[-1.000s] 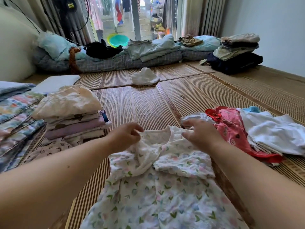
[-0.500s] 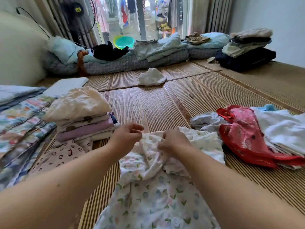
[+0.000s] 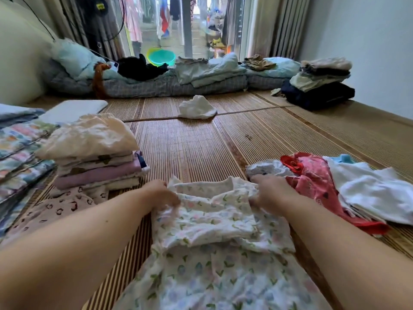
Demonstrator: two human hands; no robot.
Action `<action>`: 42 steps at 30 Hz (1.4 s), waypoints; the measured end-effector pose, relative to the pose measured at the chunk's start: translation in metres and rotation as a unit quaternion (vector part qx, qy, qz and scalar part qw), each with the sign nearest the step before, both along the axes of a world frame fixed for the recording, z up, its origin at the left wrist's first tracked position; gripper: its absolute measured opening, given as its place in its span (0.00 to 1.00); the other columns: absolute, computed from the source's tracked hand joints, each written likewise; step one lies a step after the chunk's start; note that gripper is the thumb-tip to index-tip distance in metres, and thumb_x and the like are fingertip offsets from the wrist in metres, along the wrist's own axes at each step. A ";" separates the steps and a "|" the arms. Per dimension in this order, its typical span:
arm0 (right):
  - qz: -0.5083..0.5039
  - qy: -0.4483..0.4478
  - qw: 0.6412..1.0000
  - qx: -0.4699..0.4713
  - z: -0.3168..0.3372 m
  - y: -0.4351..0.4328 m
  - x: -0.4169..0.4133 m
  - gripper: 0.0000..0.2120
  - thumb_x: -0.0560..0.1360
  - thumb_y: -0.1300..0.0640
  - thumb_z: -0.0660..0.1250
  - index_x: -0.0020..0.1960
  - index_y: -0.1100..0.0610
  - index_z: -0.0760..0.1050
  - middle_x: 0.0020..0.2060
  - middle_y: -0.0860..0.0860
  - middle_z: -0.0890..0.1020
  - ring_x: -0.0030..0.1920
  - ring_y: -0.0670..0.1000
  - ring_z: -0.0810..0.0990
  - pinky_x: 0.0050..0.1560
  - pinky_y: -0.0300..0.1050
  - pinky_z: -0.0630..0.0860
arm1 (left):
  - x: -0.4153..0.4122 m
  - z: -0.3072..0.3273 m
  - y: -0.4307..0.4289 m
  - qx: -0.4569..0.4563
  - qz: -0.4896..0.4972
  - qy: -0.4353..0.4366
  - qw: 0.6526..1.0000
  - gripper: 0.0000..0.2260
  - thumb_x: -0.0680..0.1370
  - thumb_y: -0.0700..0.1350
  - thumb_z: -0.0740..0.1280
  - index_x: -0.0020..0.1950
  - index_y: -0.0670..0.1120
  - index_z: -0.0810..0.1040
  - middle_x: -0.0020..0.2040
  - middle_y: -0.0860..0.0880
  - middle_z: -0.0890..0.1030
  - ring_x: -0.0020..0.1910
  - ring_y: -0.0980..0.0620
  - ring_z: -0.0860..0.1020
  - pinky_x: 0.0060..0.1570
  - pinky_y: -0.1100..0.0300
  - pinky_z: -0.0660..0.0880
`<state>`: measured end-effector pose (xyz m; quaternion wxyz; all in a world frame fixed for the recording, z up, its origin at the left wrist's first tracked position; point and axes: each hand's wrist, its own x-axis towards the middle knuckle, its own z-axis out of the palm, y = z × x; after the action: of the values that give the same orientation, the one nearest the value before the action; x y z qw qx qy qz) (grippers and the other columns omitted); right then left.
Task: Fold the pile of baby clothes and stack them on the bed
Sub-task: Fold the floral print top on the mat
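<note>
- Head view taken up at 6 o'clock by white floral-print cotton baby garment [image 3: 212, 231], spread on striped woven bamboo mat [image 3: 190, 148], upper part bunched and doubled over.
- Left hand [image 3: 161, 195] pinching the garment's upper edge on the 9 o'clock side; right hand [image 3: 272, 193] curled round the opposite corner on the 3 o'clock side.
- Probably thin, light and limp, with no shape of its own, quick to wrinkle and apt to slide on the smooth mat. Best taken at shoulders or corners, then pressed flat.
- Stack of folded pastel baby clothes [image 3: 96, 162] at 10 o'clock; heap of red and white unfolded clothes [image 3: 335, 189] at 3 o'clock.
- Left fingertips blurred; hem cut off at the bottom edge; sleeves impossible to tell apart within the bunched cloth.
</note>
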<state>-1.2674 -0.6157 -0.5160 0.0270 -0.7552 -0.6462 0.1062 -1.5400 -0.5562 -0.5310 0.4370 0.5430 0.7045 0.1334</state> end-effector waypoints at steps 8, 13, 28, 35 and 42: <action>0.080 -0.090 0.988 -0.096 0.017 0.034 -0.023 0.08 0.76 0.56 0.63 0.54 0.52 0.75 0.59 0.57 0.76 0.67 0.62 0.70 0.64 0.56 0.67 | -0.019 0.018 0.009 -0.154 -0.035 -0.051 0.986 0.18 0.72 0.40 0.74 0.60 0.38 0.76 0.52 0.38 0.83 0.50 0.41 0.83 0.51 0.45 0.80; 0.079 0.020 0.995 0.063 0.039 0.033 -0.014 0.08 0.75 0.59 0.62 0.37 0.53 0.70 0.35 0.49 0.72 0.42 0.54 0.72 0.35 0.44 0.64 | -0.027 0.042 0.011 0.177 -0.085 0.037 0.980 0.07 0.73 0.46 0.72 0.41 0.44 0.79 0.41 0.44 0.81 0.41 0.45 0.79 0.44 0.51 0.77; 0.191 -0.002 0.966 0.174 0.050 -0.183 -0.019 0.09 0.65 0.62 0.73 0.41 0.50 0.78 0.32 0.46 0.80 0.34 0.50 0.80 0.32 0.41 0.70 | -0.079 0.044 -0.163 0.343 -0.189 0.165 0.905 0.16 0.70 0.38 0.70 0.30 0.56 0.69 0.35 0.54 0.80 0.39 0.50 0.79 0.37 0.55 0.74; 0.133 0.013 0.975 -0.175 0.034 -0.230 -0.048 0.26 0.74 0.45 0.64 0.71 0.40 0.65 0.69 0.49 0.72 0.65 0.51 0.73 0.65 0.43 0.69 | -0.092 0.022 -0.208 0.131 -0.345 0.281 0.886 0.23 0.76 0.39 0.63 0.66 0.62 0.70 0.66 0.58 0.72 0.59 0.57 0.75 0.56 0.61 0.75; 0.097 0.040 0.981 -0.163 0.011 -0.206 -0.068 0.31 0.78 0.33 0.46 0.75 0.48 0.62 0.76 0.50 0.62 0.75 0.53 0.59 0.74 0.51 0.55 | -0.082 0.028 -0.224 0.116 -0.389 0.363 0.839 0.19 0.80 0.54 0.60 0.71 0.58 0.69 0.65 0.54 0.77 0.59 0.54 0.76 0.60 0.57 0.75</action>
<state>-1.3350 -0.8215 -0.5052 -0.0811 -0.6781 -0.6890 0.2426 -1.6216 -0.7800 -0.5028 0.0994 0.8284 0.5232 -0.1738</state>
